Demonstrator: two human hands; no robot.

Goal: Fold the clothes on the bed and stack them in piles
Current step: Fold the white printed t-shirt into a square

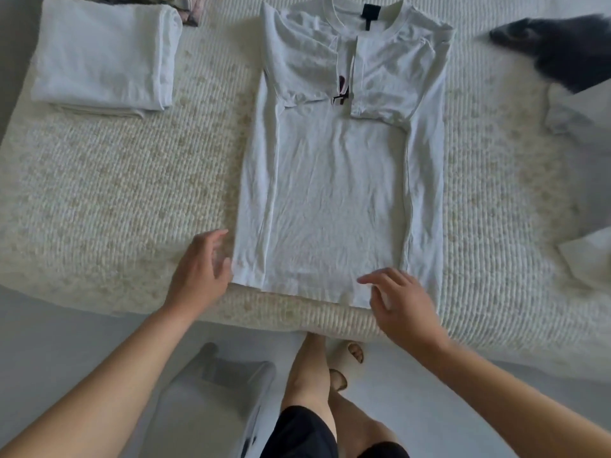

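A white T-shirt point(334, 200) lies flat on the bed point(115, 200), collar at the far side, hem at the near edge. Both sides and sleeves are already turned in over the body, so it forms a long narrow strip. The left hand point(201, 269) hovers just beside the near left corner of the hem, fingers spread and relaxed, holding nothing. The right hand point(400, 302) sits over the near right corner, fingers loosely extended; it may brush the cloth, but no grip is visible.

A folded white pile point(102, 54) rests at the far left of the bed, with a patterned garment point(188, 8) behind it. A dark garment point(562, 51) lies unfolded at the far right, and pale cloth point(588, 259) shows at the right edge.

The likely next step is lifting the hem toward the collar. The risks, as I judge them:

- The turned-in right panel sits loosely; pinching only the top layer could let the side flaps spring open.
- Uneven lifting by the two hands would skew the fold, leaving a crooked bundle.
- The hem lies close to the near edge of the bed, so a tug toward the person could drag the shirt off.
- The knitted cover is rough and may snag the cloth, bunching it underneath.
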